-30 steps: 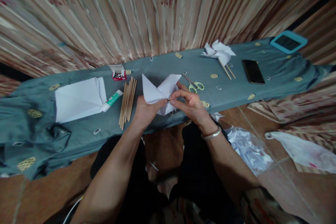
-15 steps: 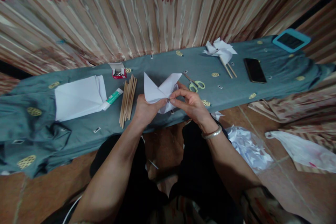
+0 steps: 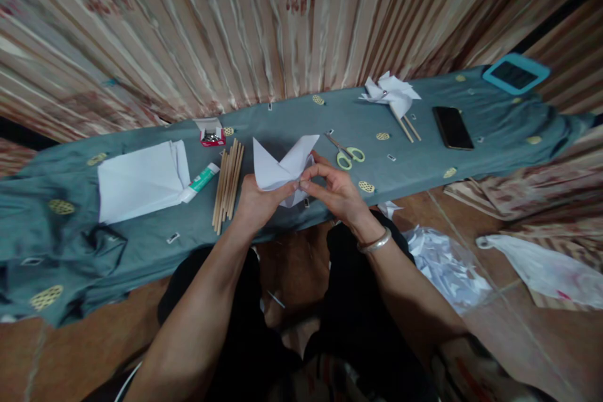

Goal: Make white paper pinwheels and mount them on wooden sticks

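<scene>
Crisp white folded paper (image 3: pixel 277 166) between both hands' fingers (image 3: pixel 308 182).

hands: left (image 3: pixel 254 201), right (image 3: pixel 332 191) shifted slightly toward bench edge | folded paper (image 3: pixel 282 166) moved along, tilted lower

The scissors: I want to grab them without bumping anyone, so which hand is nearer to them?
Right. The right hand pinches the folded paper just below and left of the scissors; the left hand holds the paper's other side, farther away.
</scene>
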Action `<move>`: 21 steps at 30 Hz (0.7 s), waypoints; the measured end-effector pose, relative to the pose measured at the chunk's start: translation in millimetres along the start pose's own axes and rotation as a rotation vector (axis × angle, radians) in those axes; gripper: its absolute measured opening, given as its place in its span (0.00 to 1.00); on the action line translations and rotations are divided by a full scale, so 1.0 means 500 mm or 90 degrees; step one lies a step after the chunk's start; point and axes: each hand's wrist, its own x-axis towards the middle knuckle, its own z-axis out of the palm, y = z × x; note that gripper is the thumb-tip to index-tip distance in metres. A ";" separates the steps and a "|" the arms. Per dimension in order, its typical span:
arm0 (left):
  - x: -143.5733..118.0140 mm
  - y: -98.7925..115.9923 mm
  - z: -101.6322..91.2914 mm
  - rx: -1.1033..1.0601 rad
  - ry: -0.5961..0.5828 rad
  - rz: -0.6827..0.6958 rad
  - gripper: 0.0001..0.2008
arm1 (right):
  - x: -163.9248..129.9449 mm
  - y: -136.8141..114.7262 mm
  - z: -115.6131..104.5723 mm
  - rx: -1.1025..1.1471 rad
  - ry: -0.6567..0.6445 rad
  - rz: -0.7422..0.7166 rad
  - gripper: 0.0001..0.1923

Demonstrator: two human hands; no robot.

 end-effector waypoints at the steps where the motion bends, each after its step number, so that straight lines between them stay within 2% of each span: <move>1: 0.000 0.000 0.000 0.000 0.003 0.003 0.17 | -0.001 0.002 0.002 -0.005 0.007 -0.009 0.12; 9: 0.001 -0.010 -0.002 -0.020 0.018 0.024 0.18 | -0.008 -0.003 0.014 -0.035 0.058 -0.054 0.06; 13: 0.004 -0.018 0.000 -0.057 0.023 0.007 0.20 | -0.011 -0.014 0.020 -0.060 0.083 -0.074 0.03; 18: 0.006 -0.027 0.003 -0.108 0.013 -0.035 0.23 | -0.014 -0.019 0.022 -0.072 0.093 -0.083 0.03; 21: 0.008 -0.035 0.002 -0.151 -0.006 -0.036 0.25 | -0.017 -0.024 0.017 -0.067 0.096 -0.093 0.06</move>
